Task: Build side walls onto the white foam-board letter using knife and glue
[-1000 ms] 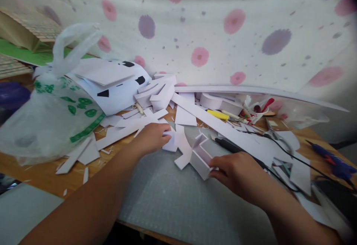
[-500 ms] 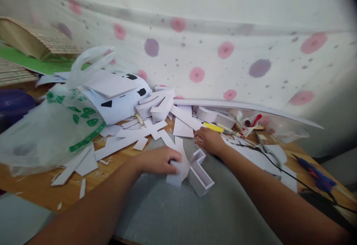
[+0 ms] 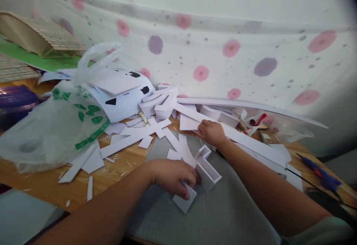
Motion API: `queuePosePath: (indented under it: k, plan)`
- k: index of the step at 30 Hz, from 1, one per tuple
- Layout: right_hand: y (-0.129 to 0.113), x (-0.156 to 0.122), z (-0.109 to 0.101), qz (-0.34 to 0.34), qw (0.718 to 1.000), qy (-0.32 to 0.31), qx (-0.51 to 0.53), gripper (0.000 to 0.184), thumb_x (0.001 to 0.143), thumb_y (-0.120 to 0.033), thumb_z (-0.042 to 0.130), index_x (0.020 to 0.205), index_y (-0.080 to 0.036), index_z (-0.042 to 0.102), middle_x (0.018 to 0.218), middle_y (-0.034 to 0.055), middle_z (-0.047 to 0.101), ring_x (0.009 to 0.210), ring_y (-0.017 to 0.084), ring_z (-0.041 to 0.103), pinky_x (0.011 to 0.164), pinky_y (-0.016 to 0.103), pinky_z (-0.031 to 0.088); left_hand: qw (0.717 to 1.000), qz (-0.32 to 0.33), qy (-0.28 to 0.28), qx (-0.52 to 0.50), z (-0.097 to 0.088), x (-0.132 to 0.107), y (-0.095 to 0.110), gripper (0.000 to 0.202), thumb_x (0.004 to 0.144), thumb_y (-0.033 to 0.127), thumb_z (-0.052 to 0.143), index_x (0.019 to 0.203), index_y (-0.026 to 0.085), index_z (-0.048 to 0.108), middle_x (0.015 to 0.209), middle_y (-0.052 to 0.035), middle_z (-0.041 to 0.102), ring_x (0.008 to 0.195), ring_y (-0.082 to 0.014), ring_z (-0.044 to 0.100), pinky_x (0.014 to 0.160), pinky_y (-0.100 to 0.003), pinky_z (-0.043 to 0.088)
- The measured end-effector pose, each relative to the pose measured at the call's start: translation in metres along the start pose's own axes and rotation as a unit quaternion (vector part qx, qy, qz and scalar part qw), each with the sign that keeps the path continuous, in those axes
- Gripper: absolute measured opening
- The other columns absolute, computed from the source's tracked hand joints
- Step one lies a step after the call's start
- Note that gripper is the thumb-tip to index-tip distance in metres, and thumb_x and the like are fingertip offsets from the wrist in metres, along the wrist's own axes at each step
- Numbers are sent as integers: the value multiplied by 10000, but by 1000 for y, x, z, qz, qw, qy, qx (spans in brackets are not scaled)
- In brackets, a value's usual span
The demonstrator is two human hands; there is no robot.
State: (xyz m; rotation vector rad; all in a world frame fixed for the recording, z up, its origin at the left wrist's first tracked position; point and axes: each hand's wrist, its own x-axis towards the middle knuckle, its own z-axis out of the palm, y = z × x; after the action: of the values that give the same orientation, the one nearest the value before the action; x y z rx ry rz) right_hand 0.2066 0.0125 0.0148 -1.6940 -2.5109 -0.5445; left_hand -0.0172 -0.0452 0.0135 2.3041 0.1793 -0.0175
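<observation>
My left hand (image 3: pixel 174 178) is low over the grey mat (image 3: pixel 223 215), its thumb and curled fingers closed on a small white foam board piece (image 3: pixel 186 201). Just right of those fingers stands a small open-topped white foam board box (image 3: pixel 209 172) of angular shape. Behind the hand lie a curved white cutout (image 3: pixel 186 150) and a crossed white cutout (image 3: pixel 156 127). My right hand (image 3: pixel 212 133), fingers curled, is closed at the edge of a long white foam board strip (image 3: pixel 256 142) that runs behind it; its fingertips are partly hidden.
A plastic bag (image 3: pixel 52 133) and a white sheet with black patches (image 3: pixel 125 96) are at left. White offcuts cover the wooden table (image 3: pixel 119 176). A blue glue gun (image 3: pixel 320 172) with a black cable lies right, near a cup (image 3: pixel 249 126) holding a red spoon.
My left hand has moved right and toward me with the small board piece. A long strip now extends past my right hand, covering the yellow item and scissors seen before.
</observation>
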Motion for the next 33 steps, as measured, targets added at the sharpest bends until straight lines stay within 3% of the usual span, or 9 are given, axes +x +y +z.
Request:
queuePosePath:
  k: [4, 7, 10, 12, 15, 17, 22, 26, 33]
  plan:
    - [2, -1, -2, 21, 998, 13, 51, 250, 899, -264, 488, 876, -148, 709, 964, 127, 678, 866, 206, 624, 681, 278, 403, 999, -23, 15, 37, -2, 1, -3, 130, 772, 181, 671, 708, 180, 557, 1301, -83, 567, 1186, -219, 527, 989, -335, 411]
    - [7, -9, -4, 44, 992, 23, 117, 189, 865, -270, 547, 873, -170, 707, 921, 84, 693, 824, 176, 629, 683, 262, 427, 998, -41, 40, 24, -9, -3, -1, 106, 775, 192, 653, 718, 183, 564, 1284, -57, 586, 1155, -194, 547, 960, -291, 411]
    - [10, -36, -9, 103, 977, 52, 180, 259, 916, -300, 480, 1021, -148, 663, 937, 82, 691, 804, 162, 632, 701, 272, 469, 993, -76, 86, -2, -18, -10, 3, 80, 798, 245, 596, 744, 186, 592, 1032, -15, 674, 944, -167, 608, 820, -258, 432]
    - [9, -62, -12, 122, 957, 78, 253, 301, 934, -354, 460, 1077, -145, 623, 925, 77, 685, 786, 159, 632, 689, 277, 496, 978, -134, 161, 22, -22, -12, 5, 119, 812, 277, 548, 752, 186, 594, 798, 13, 638, 754, -145, 579, 677, -247, 403]
    - [1, -103, -16, 83, 905, 109, 403, 331, 889, -412, 551, 1108, -166, 592, 968, 82, 660, 808, 169, 632, 677, 289, 522, 929, -217, 284, 98, -21, -8, 3, 148, 803, 283, 527, 696, 185, 553, 655, 29, 537, 649, -132, 502, 604, -255, 330]
    - [-6, -122, -17, 32, 898, 96, 427, 400, 850, -420, 618, 1165, -181, 559, 1073, 104, 631, 865, 182, 631, 711, 305, 532, 909, -235, 318, 130, -16, -3, 0, 173, 799, 276, 516, 652, 186, 507, 623, 32, 504, 621, -126, 469, 586, -261, 299]
    - [-16, -126, -17, -67, 925, 71, 368, 334, 854, -357, 638, 1139, -194, 579, 1068, 95, 633, 923, 195, 627, 812, 334, 513, 886, -267, 333, 179, -3, 11, -5, 206, 788, 283, 514, 609, 190, 473, 575, 29, 483, 580, -125, 440, 575, -274, 268]
    - [-19, -121, -18, -61, 930, 84, 354, 144, 879, -281, 604, 984, -185, 627, 975, 82, 647, 842, 178, 635, 761, 313, 510, 862, -306, 339, 219, 3, 19, -4, 252, 774, 311, 530, 568, 193, 445, 544, 21, 462, 553, -132, 415, 551, -284, 245]
    - [-20, -124, -16, -53, 932, 87, 347, 127, 886, -289, 587, 937, -192, 652, 1001, 82, 657, 868, 193, 635, 758, 314, 501, 865, -307, 332, 216, 7, 26, -3, 282, 758, 306, 546, 560, 187, 384, 517, 37, 412, 527, -109, 375, 542, -271, 236]
